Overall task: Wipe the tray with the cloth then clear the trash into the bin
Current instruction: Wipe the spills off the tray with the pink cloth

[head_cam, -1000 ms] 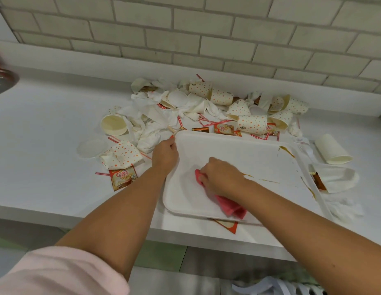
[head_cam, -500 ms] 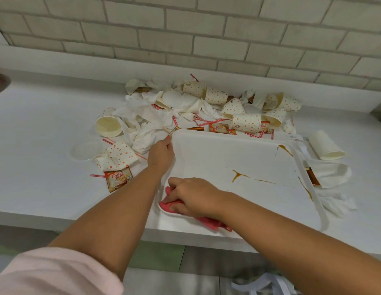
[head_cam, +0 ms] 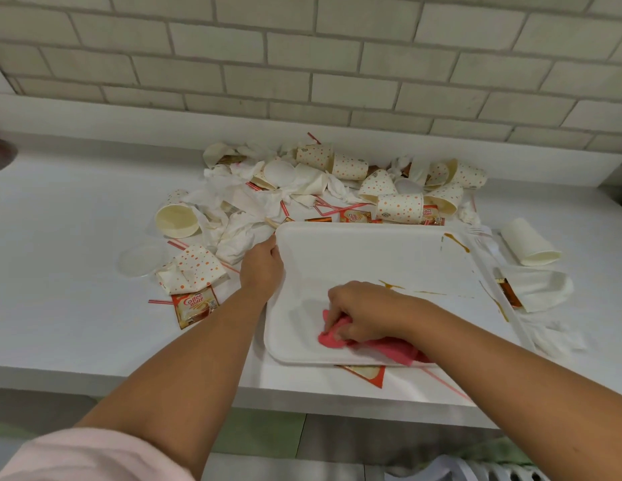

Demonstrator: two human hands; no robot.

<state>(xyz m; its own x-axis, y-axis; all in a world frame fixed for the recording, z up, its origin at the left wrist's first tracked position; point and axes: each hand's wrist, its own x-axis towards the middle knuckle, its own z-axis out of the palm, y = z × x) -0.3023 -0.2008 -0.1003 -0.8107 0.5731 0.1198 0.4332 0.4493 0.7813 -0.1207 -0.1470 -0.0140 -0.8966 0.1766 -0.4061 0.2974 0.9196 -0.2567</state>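
Pink cloth [head_cam: 332, 340]: your right hand [head_cam: 368, 312] bunches it in curled fingers [head_cam: 337, 307], lower centre.
Left hand [head_cam: 262, 269]: grips tray [head_cam: 354, 251] rim; brace firmly.
Brown streaks [head_cam: 392, 285]: sweep rightward over them.

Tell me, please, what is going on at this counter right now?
A person is wiping a white rectangular plastic tray with a crumpled pink cloth, held in the grip of the right hand near the tray's front left corner. The left hand holds the tray's left rim. Brown streaks mark the tray's right part, not yet wiped. Dotted paper cups, crumpled white napkins and creamer sachets lie on the white counter around the tray; no bin is in view.
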